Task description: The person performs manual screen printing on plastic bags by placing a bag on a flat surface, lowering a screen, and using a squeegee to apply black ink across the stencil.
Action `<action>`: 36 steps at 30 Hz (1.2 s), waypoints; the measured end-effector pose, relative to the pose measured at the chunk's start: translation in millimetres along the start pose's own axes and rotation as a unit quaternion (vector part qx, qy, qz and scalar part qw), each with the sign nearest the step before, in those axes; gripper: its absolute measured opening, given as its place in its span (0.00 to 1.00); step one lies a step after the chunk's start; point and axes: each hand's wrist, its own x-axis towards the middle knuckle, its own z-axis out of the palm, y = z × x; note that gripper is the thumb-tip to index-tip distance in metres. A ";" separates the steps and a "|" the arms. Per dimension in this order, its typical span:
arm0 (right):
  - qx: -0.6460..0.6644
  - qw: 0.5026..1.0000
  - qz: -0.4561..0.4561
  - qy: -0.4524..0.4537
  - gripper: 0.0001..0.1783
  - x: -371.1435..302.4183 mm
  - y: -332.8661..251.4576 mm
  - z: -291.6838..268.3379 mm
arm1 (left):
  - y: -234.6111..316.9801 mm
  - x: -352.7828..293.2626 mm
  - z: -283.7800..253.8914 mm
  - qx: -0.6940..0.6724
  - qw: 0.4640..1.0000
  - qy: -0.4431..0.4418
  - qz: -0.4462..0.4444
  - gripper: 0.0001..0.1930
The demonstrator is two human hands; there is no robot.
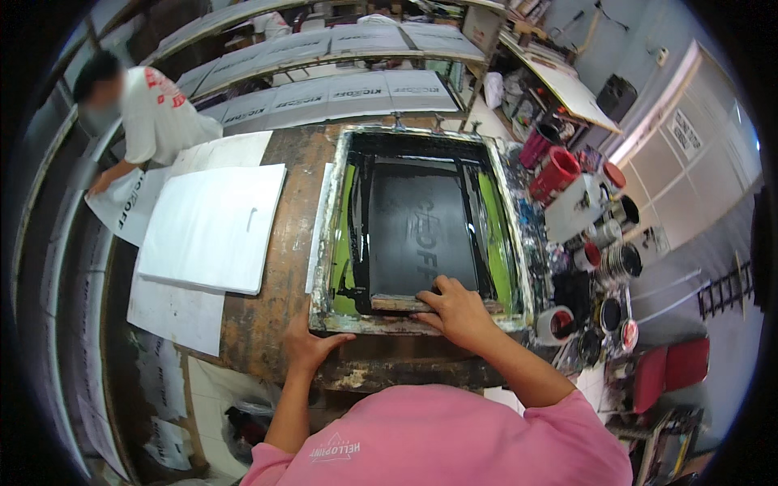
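Clearly, what matters to me is the wooden squeegee (395,303): it lies at six o'clock inside the screen frame (377,326), long axis running nine to three, dark mesh (417,211) stretching toward twelve. My right grip (460,314), the nearer, is clamped on it. My left grip (309,344), thumb and fingers apart, sits by the frame's seven-o'clock corner.

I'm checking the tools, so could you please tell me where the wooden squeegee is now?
In the head view, the wooden squeegee is in the right hand, below the picture's centre, just inside the near side of the smeared screen frame.
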 end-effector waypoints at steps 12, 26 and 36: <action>-0.184 0.921 -0.066 0.338 0.17 57.5 -41.7 -143.9 | 84.6 87.5 -29.3 -0.229 0.963 0.129 0.064 0.53; -0.186 0.930 -0.028 0.317 0.28 118.6 -51.3 -242.2 | 36.7 18.2 51.3 0.356 0.916 -0.183 -0.003 0.68; -0.163 0.934 -0.028 0.317 0.28 135.8 -36.7 -254.7 | 112.1 103.4 35.0 -0.093 0.994 -0.038 -0.043 0.37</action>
